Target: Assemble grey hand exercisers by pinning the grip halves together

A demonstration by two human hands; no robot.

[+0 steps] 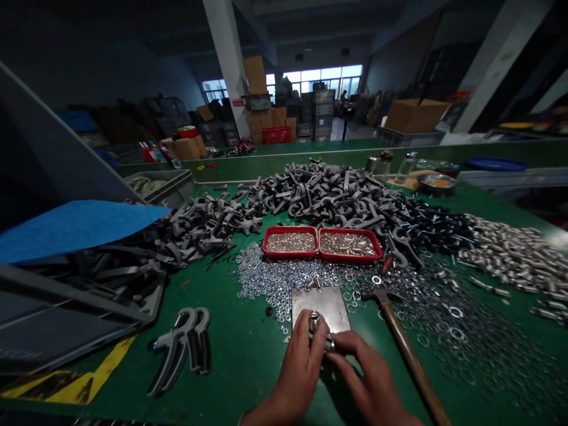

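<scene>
My left hand (300,356) is curled closed, its fingers wrapped around a shiny metal barrel (314,320) that stands about upright, mouth facing me. My right hand (367,371) is half closed, thumb and fingers pinched on a metal end piece (329,342) just beside it; my fingers hide whether the two are joined. I seem to clamp the barrel with the left so the right is free for finer fingering.

Both hands are over the near part of a flat steel plate (331,303) on the green desk (239,373), probably there as a hard base that spares the surface. A few small metal cylinders (313,284) lie at its far edge, likely set within easy reach.

Beyond it, the left red tray (290,256) and right red tray (350,259) touch side by side, presumably to keep the tiny metal parts in them from scattering among the loose nuts (266,281). The hammer (406,348) lies to my right, its handle towards me, handy for that side. Two grey-and-black clamp handles (181,349) lie together at left, apart from the big heap (328,192).
</scene>
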